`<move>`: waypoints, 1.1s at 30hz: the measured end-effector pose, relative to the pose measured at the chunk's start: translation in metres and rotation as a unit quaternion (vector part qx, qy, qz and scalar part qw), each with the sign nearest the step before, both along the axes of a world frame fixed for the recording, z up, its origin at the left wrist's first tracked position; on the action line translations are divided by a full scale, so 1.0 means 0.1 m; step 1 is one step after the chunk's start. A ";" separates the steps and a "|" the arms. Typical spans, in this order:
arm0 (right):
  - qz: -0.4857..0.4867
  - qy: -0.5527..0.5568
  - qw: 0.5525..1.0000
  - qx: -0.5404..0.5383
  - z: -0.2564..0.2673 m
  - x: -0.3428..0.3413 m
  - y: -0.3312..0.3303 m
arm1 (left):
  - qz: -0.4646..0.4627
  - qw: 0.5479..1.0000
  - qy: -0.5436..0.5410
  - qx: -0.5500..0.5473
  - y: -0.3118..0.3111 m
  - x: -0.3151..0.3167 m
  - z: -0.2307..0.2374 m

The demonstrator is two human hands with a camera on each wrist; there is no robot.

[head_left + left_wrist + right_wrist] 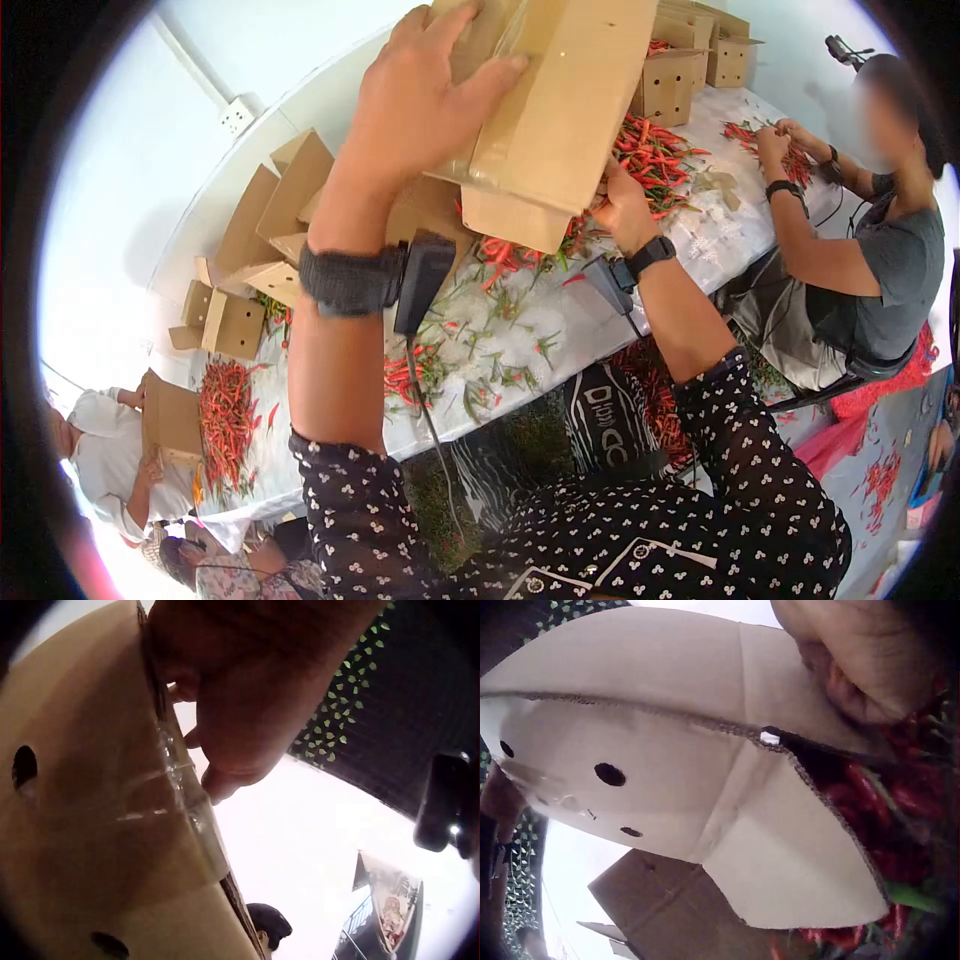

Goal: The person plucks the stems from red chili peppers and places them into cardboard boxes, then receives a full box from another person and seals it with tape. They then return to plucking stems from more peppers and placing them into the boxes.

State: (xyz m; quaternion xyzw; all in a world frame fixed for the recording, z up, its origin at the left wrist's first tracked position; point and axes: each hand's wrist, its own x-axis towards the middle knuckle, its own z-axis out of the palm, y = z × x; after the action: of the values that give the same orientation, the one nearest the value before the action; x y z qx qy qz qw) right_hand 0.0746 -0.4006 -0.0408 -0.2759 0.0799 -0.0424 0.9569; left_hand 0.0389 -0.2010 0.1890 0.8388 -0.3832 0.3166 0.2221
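Brown cardboard formed the box, raised between both hands and tilted above the tabletop; its upper end was cut off at the top of the head view. Left hand lay spread against it, thumb stretched out, the other fingertips hard to make out. Lower down, the right hand met the box's edge, its fingers partly hidden by the cardboard — whether they pinched it, I could not tell. Below the right hand, the box also covered some of the red and green chillies.

Glossy clear tape ran across the box beside the left hand, wrinkled at the edge. Dark round holes pierced one wall, and below the right hand a plain flap stood folded out — its rim showing rough corrugation.
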 end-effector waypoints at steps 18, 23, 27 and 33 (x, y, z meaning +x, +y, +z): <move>-0.115 -0.106 0.985 -0.073 0.19 -0.16 0.24 | 0.118 0.987 -0.008 0.112 0.02 -0.78 0.16; -0.187 -0.171 0.963 -0.094 0.67 -0.41 0.31 | 0.086 0.986 -0.141 -0.034 0.45 -1.03 -0.11; -0.234 -0.213 0.938 -0.139 1.18 -0.75 0.51 | 0.059 0.989 -0.032 -0.135 1.07 -1.33 -0.36; -0.228 -0.330 0.851 -0.339 1.91 -1.36 1.55 | -0.039 0.902 0.072 -0.425 1.92 -2.03 -1.05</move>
State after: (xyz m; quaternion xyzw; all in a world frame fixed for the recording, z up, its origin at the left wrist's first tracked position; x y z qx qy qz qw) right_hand -0.0617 -0.2453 0.1506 -0.5273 -0.1990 -0.3721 0.7375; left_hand -0.1642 -0.0086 0.0837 0.6698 -0.2277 0.3790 0.5966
